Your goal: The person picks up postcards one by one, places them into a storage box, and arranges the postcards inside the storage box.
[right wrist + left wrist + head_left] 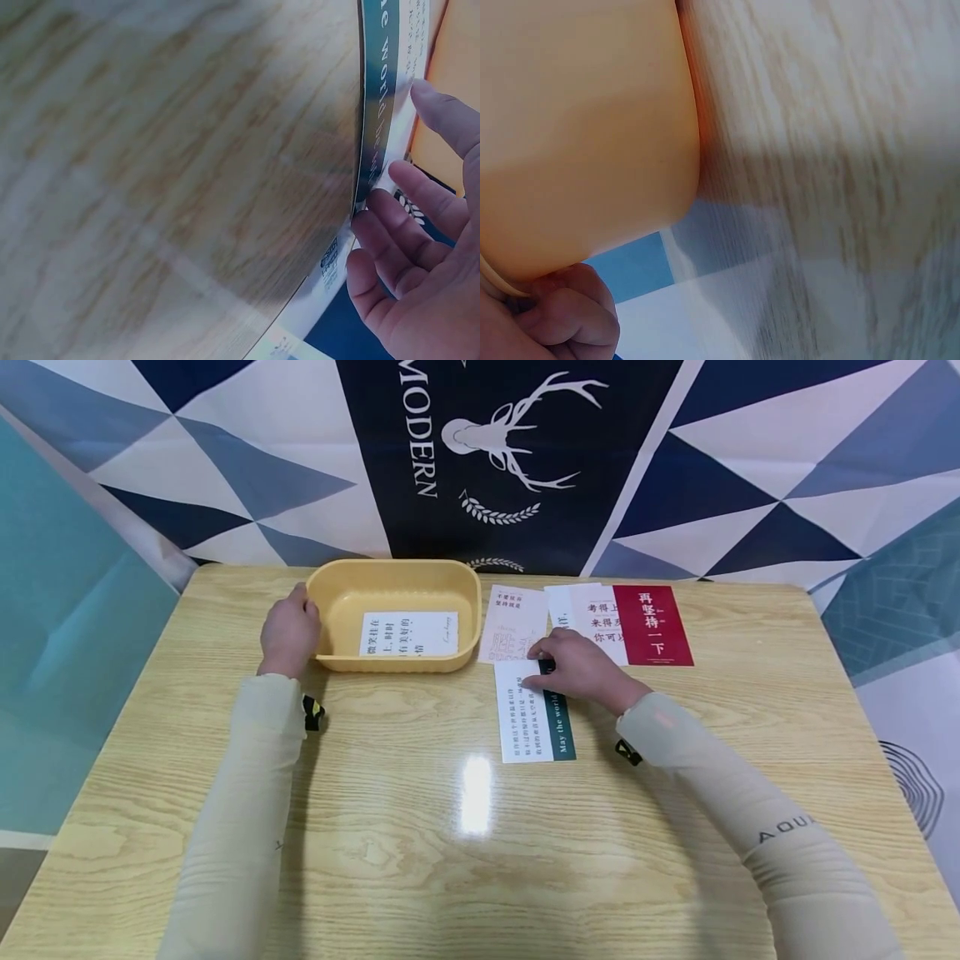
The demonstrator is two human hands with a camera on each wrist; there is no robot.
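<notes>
My left hand (289, 628) grips the left rim of a yellow plastic basin (393, 665); in the left wrist view its curled fingers (581, 311) lie against the rim. Inside the basin lies a white card with black writing (442, 635). My right hand (582, 670) holds the upper end of a white card with a dark green strip (517, 718), which lies just right of the basin's front. The right wrist view shows the thumb on its white part and the other fingers (390, 247) bent at its end, beside the green strip (371, 112).
Behind my right hand lie a pale pink card (513, 610), white cards with writing (596, 606) and a red and white card (660, 625), partly overlapping. The wooden table (390, 860) meets a patterned wall covering (495, 460) with a deer head at its back edge.
</notes>
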